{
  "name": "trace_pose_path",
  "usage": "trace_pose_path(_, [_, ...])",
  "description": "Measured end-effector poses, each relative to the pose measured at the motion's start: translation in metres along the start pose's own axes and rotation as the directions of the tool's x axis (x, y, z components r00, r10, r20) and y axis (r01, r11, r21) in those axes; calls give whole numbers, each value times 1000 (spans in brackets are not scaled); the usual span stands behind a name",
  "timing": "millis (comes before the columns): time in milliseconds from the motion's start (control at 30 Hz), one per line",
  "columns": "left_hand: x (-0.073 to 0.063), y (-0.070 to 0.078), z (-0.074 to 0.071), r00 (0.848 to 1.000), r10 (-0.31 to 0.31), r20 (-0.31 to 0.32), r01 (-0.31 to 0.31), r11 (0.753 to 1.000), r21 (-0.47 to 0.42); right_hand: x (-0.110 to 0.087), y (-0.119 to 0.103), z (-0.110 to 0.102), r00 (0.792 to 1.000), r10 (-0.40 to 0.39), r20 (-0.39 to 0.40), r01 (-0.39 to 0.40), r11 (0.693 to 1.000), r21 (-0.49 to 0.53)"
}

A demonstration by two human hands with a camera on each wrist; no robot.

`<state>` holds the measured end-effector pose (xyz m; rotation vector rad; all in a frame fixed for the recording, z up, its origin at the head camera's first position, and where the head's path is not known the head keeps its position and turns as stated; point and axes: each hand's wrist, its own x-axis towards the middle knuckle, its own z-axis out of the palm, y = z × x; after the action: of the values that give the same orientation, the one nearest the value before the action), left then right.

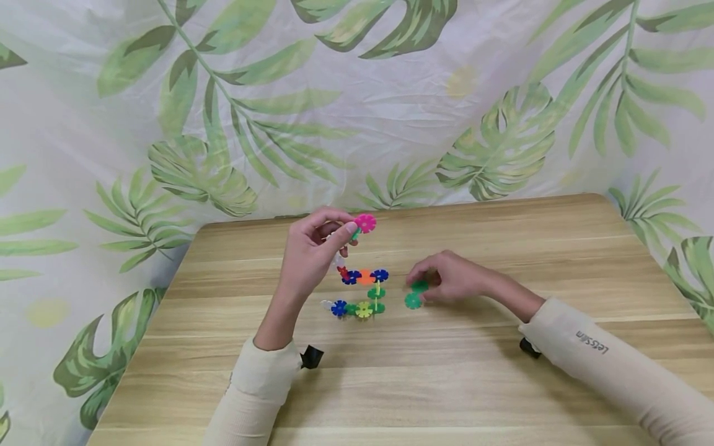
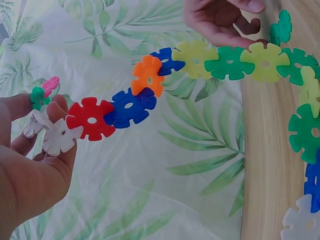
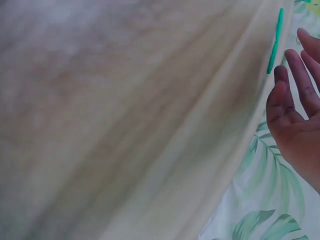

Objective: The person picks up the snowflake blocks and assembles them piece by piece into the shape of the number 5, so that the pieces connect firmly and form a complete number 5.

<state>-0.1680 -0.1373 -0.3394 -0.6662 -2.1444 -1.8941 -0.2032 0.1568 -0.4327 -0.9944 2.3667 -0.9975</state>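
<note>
My left hand [image 1: 307,257] pinches the raised end of a chain of notched plastic snowflake discs, close to a pink disc [image 1: 365,223] and a small green one. In the left wrist view white discs [image 2: 62,137] lie against its fingers. From there the chain runs through red [image 2: 91,120], blue, orange [image 2: 148,76], yellow and green discs, then bends back to a white disc [image 2: 300,220]. On the table to the right lie two joined green discs [image 1: 413,301]. My right hand [image 1: 457,275] hovers beside them with loosely bent fingers [image 3: 299,85], holding nothing.
The wooden table [image 1: 446,384] reaches back to a leaf-patterned cloth [image 1: 390,124]. A black wrist camera [image 1: 312,357] sticks out from the left sleeve, and another [image 1: 528,348] sits under the right sleeve.
</note>
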Motion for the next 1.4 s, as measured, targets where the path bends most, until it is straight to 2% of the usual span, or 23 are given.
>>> trace_pose_path(167, [0, -1, 0, 1000, 2, -1, -2, 1000, 2, 0, 2, 4, 1000, -2, 9, 2, 998, -61])
trace_pose_path(533, [0, 1, 0, 1000, 7, 2, -7, 1000, 4, 3, -3, 12, 999, -30, -18, 28, 994, -107])
trace_pose_path(767, [0, 2, -1, 1000, 1, 4, -1, 1000, 15, 5, -7, 13, 1000, -14, -15, 13, 996, -93])
trace_pose_path(1067, [-1, 2, -2, 1000, 7, 4, -7, 1000, 11, 4, -8, 11, 1000, -18, -21, 18, 1000, -23])
trace_pose_path(1233, [-1, 1, -2, 1000, 19, 7, -19, 1000, 12, -1, -11, 4, 996, -19, -83, 19, 1000, -8])
trace_pose_path(1400, [-1, 1, -1, 1000, 26, 10, -26, 1000, 8, -5, -17, -4, 980, -15, -199, 19, 1000, 16])
